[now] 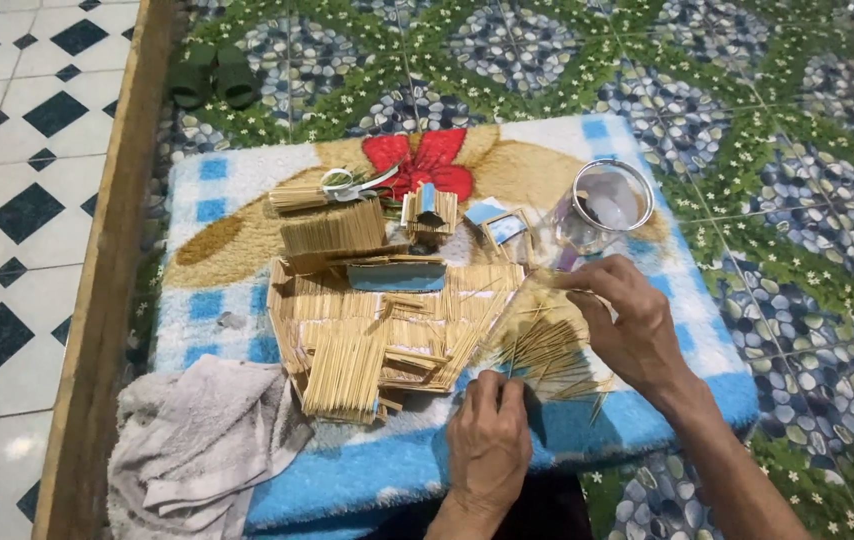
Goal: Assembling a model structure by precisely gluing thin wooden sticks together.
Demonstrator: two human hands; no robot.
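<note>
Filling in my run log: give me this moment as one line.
left hand: fingertips on loose sticks | right hand: pinching thin stick | nearby: stick panels, glass jar, grey cloth, blue mat

no packages, labels, signs or screens visible.

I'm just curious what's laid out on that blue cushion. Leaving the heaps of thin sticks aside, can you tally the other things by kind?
Clear glass jar: 1
Scissors: 1
Grey towel: 1
Hands at work, left hand and right hand: 2
Green sandals, on the floor beyond the cushion: 2
Total: 7
</note>
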